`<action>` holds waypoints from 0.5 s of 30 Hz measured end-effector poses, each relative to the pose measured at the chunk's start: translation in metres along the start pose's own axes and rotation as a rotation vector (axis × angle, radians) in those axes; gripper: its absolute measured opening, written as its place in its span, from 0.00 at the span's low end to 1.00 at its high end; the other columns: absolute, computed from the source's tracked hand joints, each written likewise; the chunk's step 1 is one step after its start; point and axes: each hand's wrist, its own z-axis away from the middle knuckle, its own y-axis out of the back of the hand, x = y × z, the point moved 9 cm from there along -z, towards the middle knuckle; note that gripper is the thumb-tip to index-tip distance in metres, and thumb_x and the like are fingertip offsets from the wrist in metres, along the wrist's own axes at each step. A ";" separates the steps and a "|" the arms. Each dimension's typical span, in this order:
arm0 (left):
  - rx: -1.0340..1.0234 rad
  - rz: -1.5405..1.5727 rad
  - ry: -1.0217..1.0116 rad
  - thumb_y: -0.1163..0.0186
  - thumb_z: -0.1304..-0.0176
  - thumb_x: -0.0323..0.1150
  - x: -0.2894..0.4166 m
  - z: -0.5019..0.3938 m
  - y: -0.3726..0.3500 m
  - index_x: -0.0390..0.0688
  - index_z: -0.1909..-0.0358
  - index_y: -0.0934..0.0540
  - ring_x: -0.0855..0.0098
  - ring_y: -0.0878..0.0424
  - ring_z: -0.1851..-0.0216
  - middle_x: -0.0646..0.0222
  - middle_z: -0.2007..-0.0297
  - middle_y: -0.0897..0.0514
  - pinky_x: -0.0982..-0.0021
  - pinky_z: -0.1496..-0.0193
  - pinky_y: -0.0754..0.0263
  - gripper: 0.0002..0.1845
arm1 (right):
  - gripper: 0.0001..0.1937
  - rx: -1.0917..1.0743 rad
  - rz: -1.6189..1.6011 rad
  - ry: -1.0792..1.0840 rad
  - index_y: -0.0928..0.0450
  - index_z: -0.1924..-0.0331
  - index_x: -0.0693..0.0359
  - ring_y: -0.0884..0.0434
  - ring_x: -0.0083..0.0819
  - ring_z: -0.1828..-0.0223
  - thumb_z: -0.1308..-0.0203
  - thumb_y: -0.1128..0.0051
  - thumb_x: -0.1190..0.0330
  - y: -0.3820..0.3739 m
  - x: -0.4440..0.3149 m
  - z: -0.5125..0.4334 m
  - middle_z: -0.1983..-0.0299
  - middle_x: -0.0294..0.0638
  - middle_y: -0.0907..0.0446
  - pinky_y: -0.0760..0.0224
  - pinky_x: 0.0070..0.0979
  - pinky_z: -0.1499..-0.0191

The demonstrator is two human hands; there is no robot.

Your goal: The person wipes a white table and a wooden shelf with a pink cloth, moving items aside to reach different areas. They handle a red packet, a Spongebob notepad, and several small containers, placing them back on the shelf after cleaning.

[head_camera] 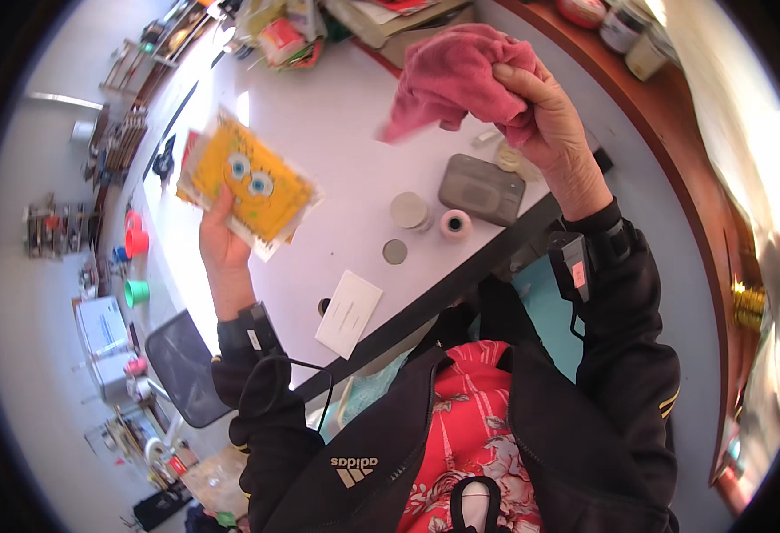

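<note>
My left hand (pixel 225 233) holds up a small stack of flat items, the top one a yellow cartoon-face booklet or card (pixel 257 183) in what looks like a clear sleeve. Its thumb lies over the face. At the upper right my right hand (pixel 543 106) grips a bunched pink cloth (pixel 460 73), one corner hanging down to the left. Below the cloth, on the white table (pixel 337 220), are a grey plastic case (pixel 482 188), a round clear jar (pixel 410 210), a pink spool (pixel 456 224) and a grey disc (pixel 394 252).
A white card (pixel 349 314) bearing writing lies at the table's near edge, partly over a small dark round thing. Bags and packets (pixel 287 40) sit at the far side. Jars (pixel 623 26) stand on a reddish wooden ledge at the right. A dark-seated chair (pixel 187 366) is at the left.
</note>
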 end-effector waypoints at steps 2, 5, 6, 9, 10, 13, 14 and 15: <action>0.184 -0.075 -0.020 0.42 0.32 0.26 0.004 0.023 0.069 0.40 0.30 0.40 0.52 0.27 0.37 0.55 0.36 0.28 0.46 0.34 0.32 0.30 | 0.20 -0.018 0.198 -0.072 0.24 0.46 0.65 0.16 0.29 0.54 0.44 0.35 0.74 -0.020 0.019 -0.010 0.53 0.42 0.18 0.19 0.26 0.51; 0.318 -0.113 0.027 0.42 0.33 0.25 -0.022 0.061 0.147 0.39 0.31 0.38 0.53 0.26 0.38 0.54 0.37 0.27 0.49 0.35 0.29 0.30 | 0.22 -0.194 0.394 -0.126 0.21 0.48 0.65 0.17 0.27 0.52 0.50 0.31 0.74 -0.069 0.066 -0.027 0.53 0.40 0.17 0.20 0.27 0.50; 0.323 -0.098 0.047 0.42 0.34 0.24 -0.034 0.072 0.164 0.38 0.32 0.37 0.54 0.26 0.38 0.54 0.37 0.27 0.51 0.36 0.28 0.29 | 0.21 -0.235 0.475 -0.084 0.21 0.49 0.63 0.17 0.27 0.56 0.50 0.32 0.73 -0.086 0.080 -0.035 0.56 0.40 0.17 0.19 0.26 0.56; 0.387 -0.122 0.073 0.41 0.36 0.22 -0.070 0.093 0.207 0.37 0.34 0.35 0.56 0.23 0.41 0.56 0.40 0.24 0.54 0.38 0.25 0.28 | 0.22 -0.308 0.837 -0.191 0.21 0.47 0.57 0.16 0.23 0.65 0.49 0.36 0.71 -0.104 0.122 -0.053 0.60 0.36 0.16 0.25 0.22 0.75; 0.412 -0.144 0.076 0.41 0.37 0.21 -0.082 0.097 0.216 0.36 0.34 0.34 0.57 0.22 0.42 0.56 0.41 0.23 0.55 0.39 0.24 0.28 | 0.22 -0.370 0.934 -0.207 0.22 0.46 0.55 0.17 0.21 0.68 0.48 0.37 0.71 -0.109 0.134 -0.060 0.61 0.35 0.16 0.28 0.20 0.81; 0.443 -0.252 0.059 0.41 0.40 0.17 -0.109 0.093 0.227 0.35 0.35 0.33 0.59 0.19 0.46 0.58 0.44 0.20 0.56 0.43 0.21 0.29 | 0.20 -0.343 1.074 -0.279 0.20 0.51 0.56 0.19 0.29 0.82 0.53 0.36 0.68 -0.109 0.181 -0.079 0.71 0.39 0.16 0.28 0.28 0.83; 0.457 -0.221 0.050 0.41 0.41 0.16 -0.118 0.088 0.227 0.36 0.36 0.33 0.60 0.18 0.48 0.59 0.46 0.20 0.57 0.45 0.20 0.29 | 0.22 -0.344 1.228 -0.092 0.21 0.50 0.57 0.17 0.35 0.80 0.55 0.36 0.70 -0.118 0.186 -0.085 0.70 0.44 0.15 0.23 0.33 0.78; 0.485 -0.195 0.031 0.41 0.42 0.16 -0.125 0.085 0.228 0.36 0.36 0.32 0.60 0.18 0.49 0.60 0.47 0.19 0.58 0.46 0.19 0.29 | 0.22 -0.334 1.319 -0.226 0.21 0.50 0.57 0.16 0.38 0.78 0.55 0.38 0.72 -0.108 0.207 -0.088 0.70 0.47 0.15 0.21 0.34 0.74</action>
